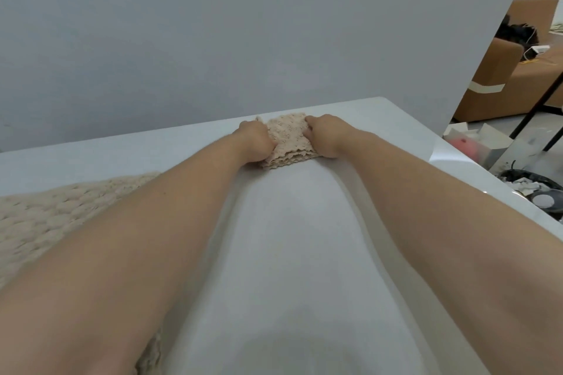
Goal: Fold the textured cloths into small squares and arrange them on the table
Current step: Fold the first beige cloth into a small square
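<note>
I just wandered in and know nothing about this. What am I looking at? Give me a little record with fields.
doer: a person with bare arms
left hand: grips the left edge of the folded beige lacy cloth
right hand: grips the same cloth's right edge
where: far side of the white table, close to the grey wall
waiting: unfolded beige knitted cloth, spread at the table's near left
stage: one cloth folded small, layers stacked

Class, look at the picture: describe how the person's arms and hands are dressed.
The left hand and right hand wear no gloves. No sleeve, watch or bracelet shows on the left forearm or right forearm up to the frame's edge. Rings cannot be judged: the fingers are partly hidden.
</note>
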`<state>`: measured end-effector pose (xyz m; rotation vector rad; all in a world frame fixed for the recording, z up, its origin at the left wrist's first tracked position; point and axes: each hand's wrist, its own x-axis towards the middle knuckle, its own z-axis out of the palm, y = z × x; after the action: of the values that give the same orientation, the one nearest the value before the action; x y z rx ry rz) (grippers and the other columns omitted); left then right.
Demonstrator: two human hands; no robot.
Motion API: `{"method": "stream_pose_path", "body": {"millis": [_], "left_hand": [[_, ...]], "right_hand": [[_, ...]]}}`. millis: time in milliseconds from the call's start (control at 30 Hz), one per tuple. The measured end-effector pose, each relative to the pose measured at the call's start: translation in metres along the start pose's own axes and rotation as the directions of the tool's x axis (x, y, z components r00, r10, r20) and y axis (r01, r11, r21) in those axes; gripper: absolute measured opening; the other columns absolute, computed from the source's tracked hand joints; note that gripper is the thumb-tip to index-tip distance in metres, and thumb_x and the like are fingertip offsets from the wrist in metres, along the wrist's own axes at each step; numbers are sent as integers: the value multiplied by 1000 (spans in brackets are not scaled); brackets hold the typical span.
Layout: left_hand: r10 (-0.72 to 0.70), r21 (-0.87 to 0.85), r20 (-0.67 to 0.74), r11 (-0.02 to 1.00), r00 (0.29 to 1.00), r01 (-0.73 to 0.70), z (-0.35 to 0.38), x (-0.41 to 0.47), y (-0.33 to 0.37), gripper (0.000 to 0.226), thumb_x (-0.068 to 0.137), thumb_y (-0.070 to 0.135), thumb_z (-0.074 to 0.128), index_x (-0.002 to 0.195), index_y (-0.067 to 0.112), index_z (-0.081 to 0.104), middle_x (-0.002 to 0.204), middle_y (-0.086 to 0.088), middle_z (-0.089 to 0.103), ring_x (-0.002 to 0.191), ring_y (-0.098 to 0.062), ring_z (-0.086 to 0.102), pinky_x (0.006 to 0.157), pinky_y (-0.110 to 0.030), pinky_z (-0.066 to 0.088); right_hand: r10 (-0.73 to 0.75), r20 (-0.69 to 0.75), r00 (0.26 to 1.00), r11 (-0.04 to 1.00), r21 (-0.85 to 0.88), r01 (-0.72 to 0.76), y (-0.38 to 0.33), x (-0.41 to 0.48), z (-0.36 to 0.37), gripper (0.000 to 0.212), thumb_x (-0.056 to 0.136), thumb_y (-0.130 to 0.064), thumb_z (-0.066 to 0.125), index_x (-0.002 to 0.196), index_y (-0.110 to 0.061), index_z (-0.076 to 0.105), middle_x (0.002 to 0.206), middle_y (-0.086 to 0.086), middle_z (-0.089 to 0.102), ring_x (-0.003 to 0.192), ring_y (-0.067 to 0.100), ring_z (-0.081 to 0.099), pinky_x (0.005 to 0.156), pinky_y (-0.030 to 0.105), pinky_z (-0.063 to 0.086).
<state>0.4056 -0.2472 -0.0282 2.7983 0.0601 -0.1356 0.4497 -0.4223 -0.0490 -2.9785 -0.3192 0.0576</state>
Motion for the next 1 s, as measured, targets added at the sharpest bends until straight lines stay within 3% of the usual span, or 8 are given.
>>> {"method": "stream_pose_path", "body": {"millis": [133, 200, 267, 367, 500, 700, 1000], "left_hand": [[-64, 6, 59, 998, 996, 63, -9, -1, 0, 54, 108, 39, 42, 156, 17, 33, 161, -14, 33, 150, -31, 26, 118, -31, 21], [-163, -165, 7, 973, 987, 162, -5, 11, -3, 50, 103, 38, 46, 150, 20, 43, 156, -13, 38, 144, -33, 36, 118, -36, 29], [-251, -213, -149, 953, 956, 217, 0, 13, 3, 51, 104, 40, 41, 151, 21, 40, 157, -11, 32, 141, -33, 37, 112, -40, 33], [-79, -101, -299, 994, 951, 51, 16, 5, 17, 52, 108, 38, 28, 157, 21, 30, 165, -5, 22, 150, -28, 24, 117, -45, 25], [34, 27, -166, 999, 986, -30, 36, 23, 3, 57, 108, 37, 17, 161, 14, 19, 169, -3, 16, 156, -27, 10, 124, -50, 13], [116, 153, -35, 982, 993, -109, 37, 32, -15, 63, 107, 44, 12, 163, 16, 5, 171, 0, 5, 157, -24, -1, 125, -54, 0], [36, 119, 0, 992, 999, -36, 36, 19, -22, 66, 106, 48, 9, 163, 16, -5, 171, 3, -8, 157, -20, -6, 125, -54, -4]], "right_hand": [[80, 51, 995, 996, -37, -79, 8, -11, -11, 56, 107, -48, 22, 159, -26, 24, 151, 20, 39, 137, 39, 42, 111, 51, 37], [103, -52, 993, 994, 37, -101, 13, -14, -17, 52, 107, -44, 27, 154, -24, 31, 151, 17, 40, 138, 37, 41, 110, 51, 38], [77, -204, 976, 994, 89, -59, 10, -14, -19, 48, 107, -36, 29, 151, -18, 38, 150, 13, 43, 137, 35, 41, 108, 50, 40], [-59, -262, 963, 990, 107, 90, -10, -8, -13, 51, 109, -30, 30, 156, -14, 33, 164, 6, 31, 148, 30, 31, 117, 48, 32], [-136, -146, 980, 978, 140, 156, -23, 9, 9, 50, 109, -22, 28, 156, -9, 33, 165, 6, 29, 151, 23, 27, 119, 45, 28], [-57, 21, 998, 990, 134, 54, -18, 17, 18, 55, 109, -31, 21, 161, -14, 19, 168, 0, 21, 155, 17, 16, 125, 50, 12], [14, 38, 999, 992, 124, -18, -21, 2, 15, 57, 109, -36, 16, 162, -17, 12, 171, -3, 8, 157, 16, 7, 124, 55, 2]]}}
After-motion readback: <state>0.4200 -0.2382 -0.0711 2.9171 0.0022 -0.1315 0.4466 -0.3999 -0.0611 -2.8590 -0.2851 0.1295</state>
